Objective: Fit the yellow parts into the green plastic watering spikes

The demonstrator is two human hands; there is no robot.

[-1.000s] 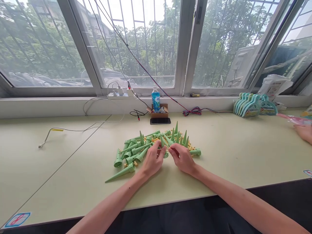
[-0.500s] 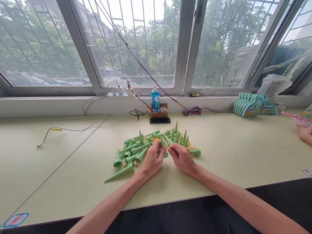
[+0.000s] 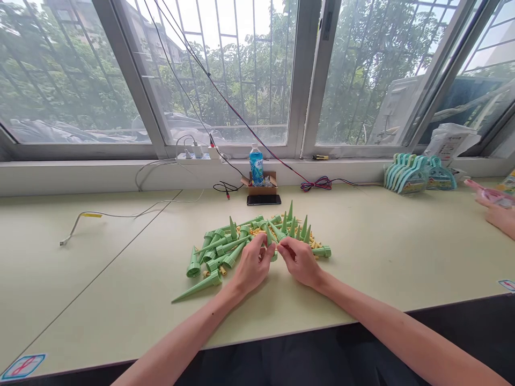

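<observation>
One green spike (image 3: 269, 235) being worked on, point up, on the near side of the phone (image 3: 264, 200); left hand (image 3: 254, 262) has its fingers clamped round it. Right hand (image 3: 300, 261) is just beside it, fingertips pinched together; whatever they pinch is too small to tell. Looks mid-batch. Several standing spikes (image 3: 304, 228), near side of the phone and to its right, could be the done lot, but whether they're fitted with anything can't be read. Lying spikes (image 3: 229, 246), near side and left of the phone, are probably left to do, as is a single spike (image 3: 199, 287) lying nearest the table (image 3: 362, 268) edge. Loose yellow pegs (image 3: 223, 271) lie among the spikes, so plenty seems left. No separate finished pile seen near the phone.
</observation>
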